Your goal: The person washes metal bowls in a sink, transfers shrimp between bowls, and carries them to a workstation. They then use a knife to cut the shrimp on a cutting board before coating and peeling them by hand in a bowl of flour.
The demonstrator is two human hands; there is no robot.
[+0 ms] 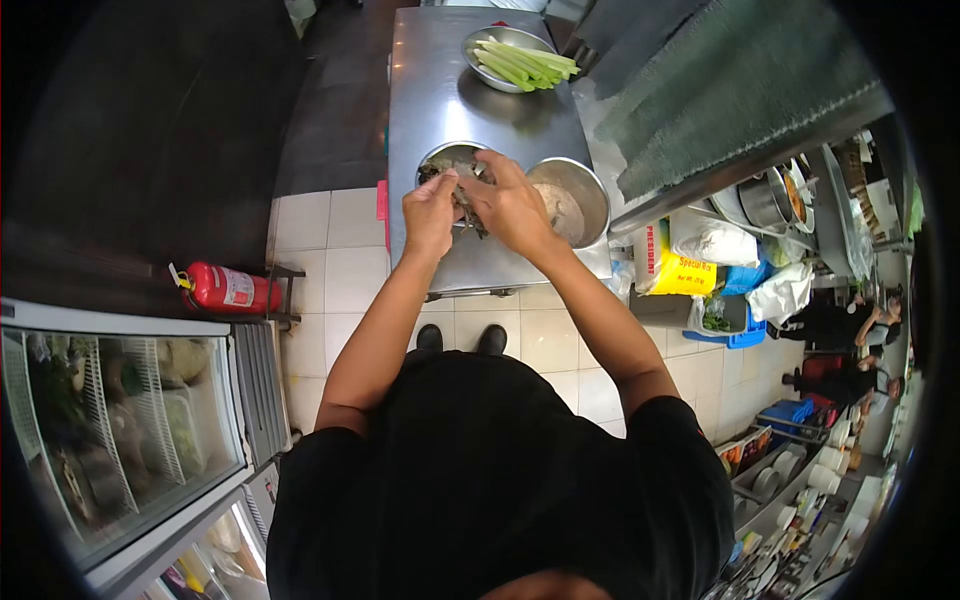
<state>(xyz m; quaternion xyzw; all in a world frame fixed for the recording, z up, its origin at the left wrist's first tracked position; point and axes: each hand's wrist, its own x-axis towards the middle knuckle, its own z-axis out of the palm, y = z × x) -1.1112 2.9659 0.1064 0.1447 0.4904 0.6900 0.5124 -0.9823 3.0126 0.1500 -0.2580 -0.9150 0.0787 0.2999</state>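
Observation:
My left hand [430, 217] and my right hand [512, 207] meet over a metal bowl [448, 150] on the steel table. Their fingers are closed in a pinch around a grey, shelled piece [474, 222] that looks like a raw shrimp. More dark grey pieces of the same look lie in this bowl, partly hidden by my hands. Just right of my right hand stands a wider metal bowl [597, 190]. Inside it is a pale, pinkish mass [563, 212], too blurred to name.
Cut celery stalks [525, 65] lie in a metal bowl at the table's [425, 70] far end. A fire extinguisher [232, 287] and a glass-door fridge [130, 420] stand at left. Rice sacks [680, 262], crates and shelves line the right side; two people [840, 325] are further off.

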